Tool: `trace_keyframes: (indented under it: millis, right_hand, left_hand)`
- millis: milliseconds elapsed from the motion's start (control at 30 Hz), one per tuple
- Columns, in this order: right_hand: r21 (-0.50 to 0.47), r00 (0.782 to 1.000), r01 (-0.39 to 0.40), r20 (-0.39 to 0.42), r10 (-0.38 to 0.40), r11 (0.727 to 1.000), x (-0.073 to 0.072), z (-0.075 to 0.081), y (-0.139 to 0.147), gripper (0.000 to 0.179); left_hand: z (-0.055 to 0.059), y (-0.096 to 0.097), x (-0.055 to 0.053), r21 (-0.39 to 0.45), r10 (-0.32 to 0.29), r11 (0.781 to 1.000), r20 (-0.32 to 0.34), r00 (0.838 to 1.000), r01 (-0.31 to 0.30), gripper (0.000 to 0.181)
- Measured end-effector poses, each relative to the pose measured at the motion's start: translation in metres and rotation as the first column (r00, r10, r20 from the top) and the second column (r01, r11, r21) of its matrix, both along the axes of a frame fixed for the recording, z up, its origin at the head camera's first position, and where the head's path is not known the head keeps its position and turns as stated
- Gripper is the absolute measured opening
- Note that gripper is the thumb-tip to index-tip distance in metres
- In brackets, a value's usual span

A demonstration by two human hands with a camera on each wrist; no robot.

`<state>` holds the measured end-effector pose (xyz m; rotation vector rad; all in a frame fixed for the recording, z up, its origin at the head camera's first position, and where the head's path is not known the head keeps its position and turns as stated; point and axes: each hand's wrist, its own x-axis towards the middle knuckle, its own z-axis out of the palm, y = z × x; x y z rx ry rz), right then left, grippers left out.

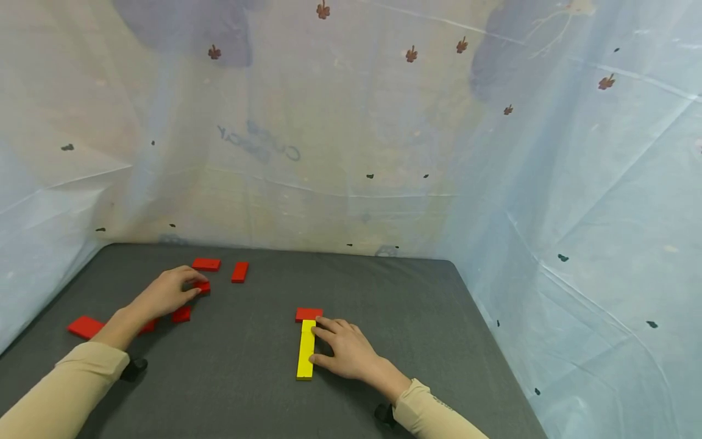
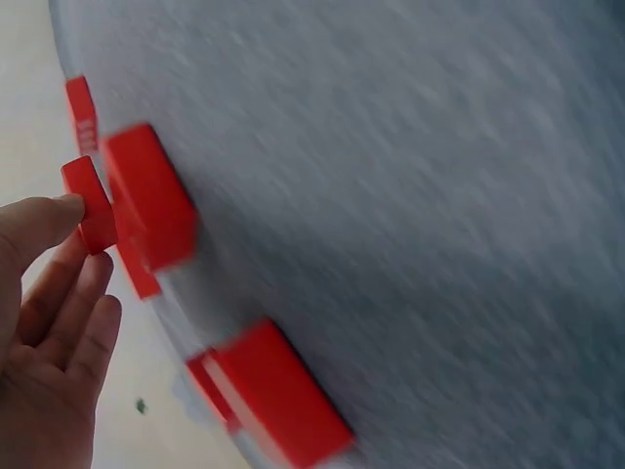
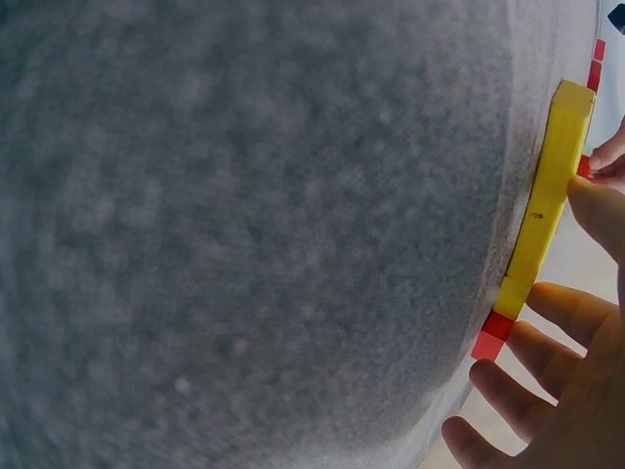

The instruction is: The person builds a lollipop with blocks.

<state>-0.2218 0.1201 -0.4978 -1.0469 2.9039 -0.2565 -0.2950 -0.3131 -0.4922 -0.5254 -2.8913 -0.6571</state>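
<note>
Between thumb and fingers, my left hand (image 1: 170, 291) pinches a small red block (image 2: 90, 205) over the far left of the grey table (image 1: 230, 390). Right of the middle lies a long yellow block (image 1: 306, 360), pointing away from me. A short yellow piece (image 3: 513, 296) continues its far end. Crosswise beyond that sits a red block (image 1: 309, 314), so the pieces together look like a T. My right hand (image 1: 351, 350) is at the right side of the yellow pieces, thumb and forefinger at their edge, its fingers spread and loosely extended.
Loose red blocks lie around my left hand: one flat at the back (image 1: 206, 264), another beside it (image 1: 239, 272), one nearer (image 1: 181, 314), and a larger one (image 1: 86, 327) at left. My left forearm partly covers another. A pale printed sheet (image 1: 329, 134) hangs around the table.
</note>
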Motion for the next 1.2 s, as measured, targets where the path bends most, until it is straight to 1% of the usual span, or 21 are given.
trace_keyframes:
  millis: [133,200,333,433,533,633,867,1067,1200]
  right_hand:
    - [-0.004,1.000,-0.002,0.002,0.002,1.000,0.000,-0.001,0.000,0.060]
    - [-0.008,1.000,-0.003,0.003,0.003,1.000,0.000,-0.001,0.001,0.060]
    - [-0.008,1.000,-0.001,0.007,0.001,1.000,0.000,-0.001,0.001,0.061]
    - [-0.010,1.000,0.000,0.010,0.000,1.000,0.000,-0.001,0.001,0.061]
    - [-0.012,1.000,-0.001,0.007,0.001,1.000,0.001,-0.001,0.001,0.060]
    - [-0.013,1.000,-0.003,0.000,0.003,1.000,0.001,0.000,0.001,0.060]
    - [-0.003,1.000,0.004,0.006,-0.004,1.000,0.000,0.001,0.000,0.060]
    - [0.014,1.000,0.022,0.012,-0.022,1.000,0.001,0.002,-0.002,0.061]
    - [0.013,1.000,0.022,0.007,-0.022,1.000,0.001,0.003,-0.002,0.061]
  left_hand:
    - [0.007,0.018,-0.001,0.022,-0.016,1.000,-0.029,0.999,0.017,0.027]
    - [0.008,0.027,-0.002,0.036,-0.024,0.999,-0.046,0.999,0.026,0.027]
    - [0.010,0.046,-0.005,0.062,-0.059,0.996,-0.095,0.994,0.065,0.027]
    - [0.011,0.062,-0.007,0.090,-0.085,0.991,-0.115,0.990,0.096,0.027]
    - [0.013,0.077,-0.010,0.126,-0.105,0.985,-0.109,0.988,0.119,0.026]
    - [0.015,0.093,-0.011,0.144,-0.118,0.981,-0.096,0.988,0.132,0.025]
    - [0.016,0.127,-0.013,0.147,-0.147,0.977,-0.080,0.986,0.158,0.024]
    - [0.014,0.151,-0.015,0.155,-0.180,0.969,-0.074,0.981,0.190,0.023]
    - [0.012,0.165,-0.017,0.146,-0.204,0.967,-0.060,0.977,0.211,0.023]
